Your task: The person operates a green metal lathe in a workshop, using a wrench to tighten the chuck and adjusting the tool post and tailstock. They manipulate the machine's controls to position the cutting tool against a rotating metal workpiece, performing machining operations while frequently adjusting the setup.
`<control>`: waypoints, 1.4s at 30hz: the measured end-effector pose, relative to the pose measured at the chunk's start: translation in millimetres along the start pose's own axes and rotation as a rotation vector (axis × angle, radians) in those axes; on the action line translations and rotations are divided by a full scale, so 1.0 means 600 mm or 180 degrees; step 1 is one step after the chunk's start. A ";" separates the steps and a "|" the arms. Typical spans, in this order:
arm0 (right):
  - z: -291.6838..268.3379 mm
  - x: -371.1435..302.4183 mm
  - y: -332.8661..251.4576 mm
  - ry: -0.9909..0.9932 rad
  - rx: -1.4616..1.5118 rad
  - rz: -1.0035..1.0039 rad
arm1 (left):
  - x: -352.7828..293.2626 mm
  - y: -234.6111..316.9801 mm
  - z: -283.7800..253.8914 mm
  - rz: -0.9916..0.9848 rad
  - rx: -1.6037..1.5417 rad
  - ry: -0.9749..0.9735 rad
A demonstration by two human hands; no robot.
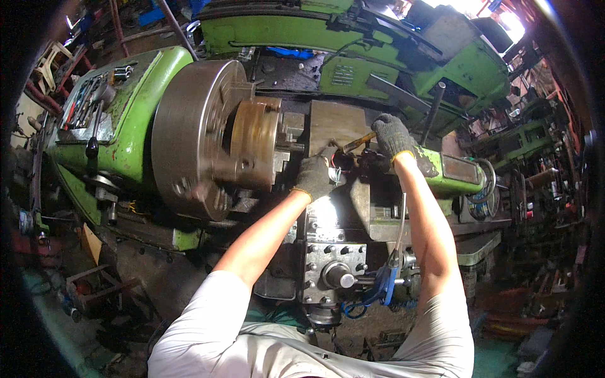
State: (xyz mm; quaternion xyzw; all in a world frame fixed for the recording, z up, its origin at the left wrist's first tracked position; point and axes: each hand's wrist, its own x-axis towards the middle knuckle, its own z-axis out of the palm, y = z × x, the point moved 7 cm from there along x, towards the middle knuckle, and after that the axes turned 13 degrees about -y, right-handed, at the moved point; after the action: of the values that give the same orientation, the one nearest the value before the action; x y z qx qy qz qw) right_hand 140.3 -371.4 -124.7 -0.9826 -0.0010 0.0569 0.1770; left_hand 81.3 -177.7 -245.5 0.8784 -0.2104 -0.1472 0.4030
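Both my hands wear dark grey work gloves and reach over the carriage of a green metal lathe. My right hand [392,136] is closed round the end of a tool with a yellow-brown handle [360,142], which slants down to the left; its far end is dark and its kind unclear. Close by, my left hand [315,174] has its fingers bent in beside a dark fitting with a bit of red; what they hold is hidden. To the left, a brass-coloured cylindrical workpiece [252,145] sits in the large steel chuck [189,138], whose outline looks blurred.
Nearest my body is a square bolted tool post [336,271], with a blue air gun [382,286] hanging beside it. The green tailstock [450,170] and its handwheel [485,183] stand right. Several hand tools lie on the green headstock [148,94]. Another green machine [277,34] stands behind.
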 end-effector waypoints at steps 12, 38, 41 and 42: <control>0.037 0.091 0.051 -0.0409 -0.0932 -0.0642 | 0.004 0.015 0.011 0.0110 0.0500 0.0089; 0.012 -0.221 -0.124 0.0077 -0.1212 -0.2328 | -0.022 -0.020 -0.004 0.0921 0.0775 0.0679; 0.014 -0.212 -0.130 -0.0267 -0.1248 -0.2261 | -0.035 -0.001 -0.018 0.0776 0.1037 0.0507; 0.019 -0.213 -0.131 -0.0274 -0.1271 -0.2322 | -0.034 -0.004 -0.017 0.0686 0.1189 0.0440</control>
State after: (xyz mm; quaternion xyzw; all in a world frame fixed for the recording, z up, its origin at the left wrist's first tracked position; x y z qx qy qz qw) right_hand 13.7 -296.4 -93.5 -0.9295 -0.3674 0.0301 -0.0087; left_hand 68.6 -159.6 -238.8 0.9182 -0.2986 -0.0013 0.2602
